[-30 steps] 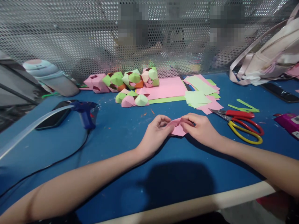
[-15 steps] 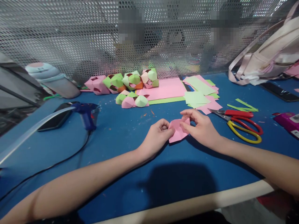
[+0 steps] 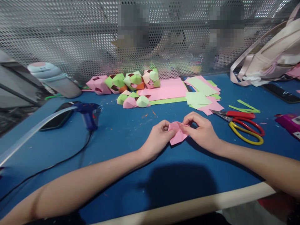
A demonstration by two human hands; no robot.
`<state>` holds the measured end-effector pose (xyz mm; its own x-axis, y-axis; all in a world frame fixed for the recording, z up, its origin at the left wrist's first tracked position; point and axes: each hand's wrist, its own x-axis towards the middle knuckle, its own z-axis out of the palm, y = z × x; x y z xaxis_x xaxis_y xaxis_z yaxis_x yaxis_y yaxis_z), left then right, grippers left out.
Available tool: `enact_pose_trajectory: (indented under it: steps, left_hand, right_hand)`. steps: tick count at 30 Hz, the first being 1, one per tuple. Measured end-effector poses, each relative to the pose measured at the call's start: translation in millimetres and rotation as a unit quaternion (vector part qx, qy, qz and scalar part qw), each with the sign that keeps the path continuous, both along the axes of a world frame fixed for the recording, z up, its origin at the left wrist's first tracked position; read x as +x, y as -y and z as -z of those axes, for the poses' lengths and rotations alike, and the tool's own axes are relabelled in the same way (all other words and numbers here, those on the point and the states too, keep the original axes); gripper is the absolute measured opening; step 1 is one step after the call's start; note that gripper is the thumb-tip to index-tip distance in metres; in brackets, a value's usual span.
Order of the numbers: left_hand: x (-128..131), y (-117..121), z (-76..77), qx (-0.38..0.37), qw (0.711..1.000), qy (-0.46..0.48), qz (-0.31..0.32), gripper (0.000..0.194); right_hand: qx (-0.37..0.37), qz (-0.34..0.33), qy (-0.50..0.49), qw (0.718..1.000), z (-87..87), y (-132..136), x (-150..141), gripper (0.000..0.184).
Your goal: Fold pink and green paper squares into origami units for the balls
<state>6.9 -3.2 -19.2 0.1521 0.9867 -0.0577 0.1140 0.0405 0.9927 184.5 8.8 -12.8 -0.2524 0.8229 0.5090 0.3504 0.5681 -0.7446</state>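
Observation:
Between my hands, just above the blue table (image 3: 117, 134), is a small piece of pink paper (image 3: 177, 134) with creases and a raised fold in its middle. My left hand (image 3: 160, 136) pinches its left edge between thumb and fingers. At the upper right corner, my right hand (image 3: 199, 129) grips the paper, thumb in front and fingers behind. Part of that corner is hidden by the fingers. Scissors (image 3: 243, 123) with one red and one yellow handle lie to the right of my right hand, apart from it.
Folded paper shapes (image 3: 131, 82) in pink and green stand at the back, beside flat paper sheets (image 3: 199, 90). A blue glue gun (image 3: 87, 115) with its cord is at left, near a bottle (image 3: 56, 79). A bag (image 3: 272, 53) sits back right; a perforated metal panel (image 3: 93, 40) closes the rear.
The pink paper's right side has bent inward and its middle fold stands out more. My right hand has shifted slightly down with the corner; my left hand keeps its pinch.

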Motion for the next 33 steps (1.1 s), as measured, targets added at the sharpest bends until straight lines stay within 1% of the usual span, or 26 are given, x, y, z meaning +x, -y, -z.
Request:
enact_pose_trajectory:
  steps: [4, 6, 9, 12, 14, 17, 18, 20, 22, 23, 26, 27, 29, 33]
  left_hand:
    - [1.0, 2.5, -6.2, -0.016, 0.998, 0.055, 0.033, 0.02]
    - [1.8, 3.4, -8.2, -0.013, 0.998, 0.041, 0.034, 0.025]
    - [2.0, 3.4, -7.3, 0.006, 1.0, 0.001, 0.012, 0.026]
    - [1.1, 2.1, -3.9, -0.001, 1.0, 0.012, 0.007, 0.023]
    - [0.4, 1.4, -2.5, -0.012, 0.999, 0.029, 0.008, 0.022]
    - [0.1, 0.8, -2.7, -0.013, 0.999, 0.046, 0.009, 0.021]
    - [0.2, 0.7, -3.1, -0.015, 0.999, 0.049, 0.011, 0.021]
    - [0.5, 0.7, -4.0, -0.023, 0.998, 0.049, 0.017, 0.02]
    - [0.6, 0.8, -4.7, -0.031, 0.998, 0.043, 0.021, 0.02]
    - [0.6, 0.8, -4.9, -0.032, 0.999, 0.038, 0.022, 0.019]
    - [0.4, 0.6, -5.3, -0.027, 0.999, 0.013, 0.015, 0.015]
    - [0.3, 0.5, -5.3, -0.024, 1.0, 0.004, 0.013, 0.015]
    - [0.3, 0.5, -5.3, -0.02, 1.0, -0.008, 0.012, 0.015]
    - [0.8, 0.8, -5.9, -0.007, 1.0, -0.015, 0.009, 0.014]
  right_hand:
    - [0.01, 0.006, 0.006, 1.0, -0.6, -0.3, 0.5, 0.011]
    - [0.008, 0.01, 0.007, 1.0, 0.1, -0.5, 0.3, 0.011]
    - [0.015, 0.001, 0.002, 1.0, -0.1, 0.6, -0.1, 0.012]
    - [0.016, -0.027, -0.006, 0.999, -3.0, 2.6, 1.4, 0.009]
    - [-0.019, -0.047, -0.022, 0.998, -5.0, 2.4, 3.2, 0.014]
    - [-0.117, -0.045, -0.092, 0.988, -4.1, -2.9, 4.9, 0.032]
    - [-0.156, -0.048, -0.124, 0.979, -2.6, -5.6, 4.8, 0.035]
    - [-0.234, -0.076, -0.172, 0.954, 0.8, -10.6, 3.9, 0.038]
    - [-0.28, -0.108, -0.178, 0.937, 2.5, -13.2, 2.9, 0.037]
    - [-0.285, -0.119, -0.164, 0.937, 2.3, -13.3, 2.6, 0.034]
    - [-0.263, -0.132, -0.103, 0.95, -1.3, -9.8, 2.1, 0.023]
    - [-0.259, -0.137, -0.086, 0.952, -2.6, -8.2, 1.8, 0.023]
    - [-0.26, -0.142, -0.071, 0.952, -3.9, -5.5, 0.7, 0.025]
    - [-0.259, -0.13, -0.066, 0.955, -1.7, -3.7, -1.7, 0.029]
